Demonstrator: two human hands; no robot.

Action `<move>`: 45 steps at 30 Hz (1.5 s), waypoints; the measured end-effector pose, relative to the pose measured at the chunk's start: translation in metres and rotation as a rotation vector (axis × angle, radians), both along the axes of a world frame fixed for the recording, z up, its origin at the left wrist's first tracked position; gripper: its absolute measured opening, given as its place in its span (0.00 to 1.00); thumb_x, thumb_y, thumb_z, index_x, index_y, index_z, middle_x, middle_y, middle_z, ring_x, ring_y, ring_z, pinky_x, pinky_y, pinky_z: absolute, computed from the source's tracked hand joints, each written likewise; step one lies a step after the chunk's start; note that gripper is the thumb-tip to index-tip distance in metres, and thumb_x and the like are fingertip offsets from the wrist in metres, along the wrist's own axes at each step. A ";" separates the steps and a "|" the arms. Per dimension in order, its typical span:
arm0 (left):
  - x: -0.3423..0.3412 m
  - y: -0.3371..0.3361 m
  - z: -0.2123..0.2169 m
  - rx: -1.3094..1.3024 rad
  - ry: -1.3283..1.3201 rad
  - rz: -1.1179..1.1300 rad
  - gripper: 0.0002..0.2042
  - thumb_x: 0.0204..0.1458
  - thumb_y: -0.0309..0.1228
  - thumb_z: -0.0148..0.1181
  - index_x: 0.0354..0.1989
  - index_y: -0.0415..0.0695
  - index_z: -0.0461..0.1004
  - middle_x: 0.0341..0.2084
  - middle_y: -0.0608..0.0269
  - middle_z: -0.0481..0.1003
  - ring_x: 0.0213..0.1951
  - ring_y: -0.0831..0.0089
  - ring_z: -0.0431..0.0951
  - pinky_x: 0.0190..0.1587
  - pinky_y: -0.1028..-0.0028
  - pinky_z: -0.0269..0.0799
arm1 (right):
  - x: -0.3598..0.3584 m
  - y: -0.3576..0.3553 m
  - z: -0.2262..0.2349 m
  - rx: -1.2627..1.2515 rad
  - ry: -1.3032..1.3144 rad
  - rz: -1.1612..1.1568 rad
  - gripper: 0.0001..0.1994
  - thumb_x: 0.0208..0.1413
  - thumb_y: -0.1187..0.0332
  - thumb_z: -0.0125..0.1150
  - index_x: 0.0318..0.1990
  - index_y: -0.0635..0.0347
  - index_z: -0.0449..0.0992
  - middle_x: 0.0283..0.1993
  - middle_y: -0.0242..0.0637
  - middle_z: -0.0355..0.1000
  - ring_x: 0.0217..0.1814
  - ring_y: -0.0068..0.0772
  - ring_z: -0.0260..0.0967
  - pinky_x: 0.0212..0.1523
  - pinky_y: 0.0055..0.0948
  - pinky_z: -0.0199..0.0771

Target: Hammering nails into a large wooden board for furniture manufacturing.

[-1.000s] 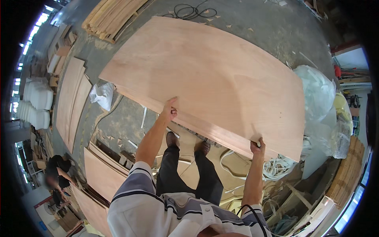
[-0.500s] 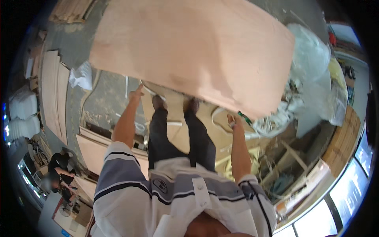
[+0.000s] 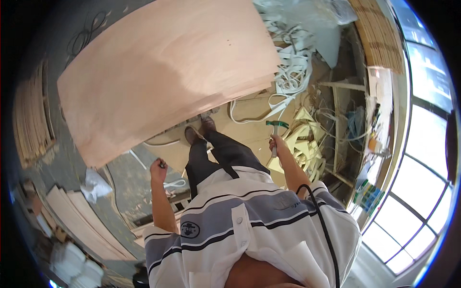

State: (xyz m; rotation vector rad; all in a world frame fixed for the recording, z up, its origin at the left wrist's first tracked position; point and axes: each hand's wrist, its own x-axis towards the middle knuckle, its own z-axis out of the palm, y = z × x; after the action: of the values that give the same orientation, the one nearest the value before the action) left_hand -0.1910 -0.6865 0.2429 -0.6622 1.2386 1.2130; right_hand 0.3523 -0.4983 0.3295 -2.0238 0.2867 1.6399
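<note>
My right hand [image 3: 275, 142] is wrapped round the handle of a hammer [image 3: 276, 126] with a green head, held upright at my right side. My left hand [image 3: 158, 169] is closed, with a small dark thing between its fingers that I cannot make out. Beyond my feet lies a large stack of plywood sheets [image 3: 163, 72], its near edge just past my shoes. Neither hand touches the stack.
White strapping lies tangled [image 3: 294, 67] right of the stack, with yellowish scraps [image 3: 305, 137] nearer me. A wooden shelf frame [image 3: 343, 86] stands below the windows. At the left are a white bag [image 3: 96, 186], thin boards [image 3: 86, 221] and stacked timber [image 3: 33, 117].
My view has turned to the right and my body with it. My left hand has drawn away from the stack's edge and closed. The hammer in my right hand has come into fuller view.
</note>
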 end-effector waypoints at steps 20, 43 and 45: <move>0.038 -0.086 0.085 -0.450 0.430 -0.021 0.09 0.55 0.29 0.51 0.21 0.49 0.66 0.15 0.76 0.65 0.17 0.85 0.68 0.18 0.87 0.69 | 0.151 0.334 -0.082 0.464 -0.089 0.491 0.17 0.57 0.58 0.51 0.21 0.61 0.68 0.15 0.36 0.64 0.12 0.29 0.58 0.15 0.27 0.61; 0.241 -0.006 0.143 -0.668 0.459 -0.153 0.10 0.57 0.33 0.47 0.29 0.43 0.72 0.12 0.71 0.62 0.14 0.80 0.64 0.13 0.80 0.60 | 0.109 0.442 -0.252 0.554 -0.779 0.716 0.14 0.42 0.69 0.48 0.38 0.67 0.66 0.32 0.60 0.71 0.37 0.61 0.70 0.37 0.49 0.69; 0.253 0.003 0.142 -0.663 0.451 -0.175 0.10 0.57 0.33 0.47 0.29 0.42 0.72 0.12 0.71 0.62 0.14 0.80 0.64 0.13 0.79 0.60 | 0.115 0.432 -0.263 0.519 -0.769 0.726 0.15 0.41 0.69 0.49 0.38 0.67 0.66 0.33 0.60 0.71 0.37 0.62 0.69 0.38 0.49 0.69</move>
State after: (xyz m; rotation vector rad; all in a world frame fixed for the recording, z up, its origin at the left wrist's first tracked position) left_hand 0.0619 -0.6833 0.3845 -0.7515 2.0743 0.8127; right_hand 0.4671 -0.0666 0.0663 -2.2388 -1.1269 0.9533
